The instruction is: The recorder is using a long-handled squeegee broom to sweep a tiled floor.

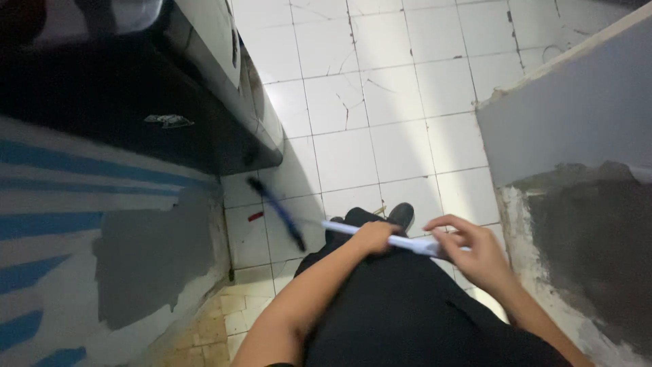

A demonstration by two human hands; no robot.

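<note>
Below, white cracked floor tiles point(380, 102) fill the upper frame. At lower centre, a long pale-handled tool point(407, 242) lies nearly horizontal, tilting down rightward; its dark blurred head point(275, 212) points upper left. Left hand point(372, 237) grips it; right hand point(475, 251) pinches its end.

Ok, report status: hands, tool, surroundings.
Left hand gripping white handle; right hand pinching its end. Blue brush blurred. Tiled floor, grey-patched walls either side.
</note>
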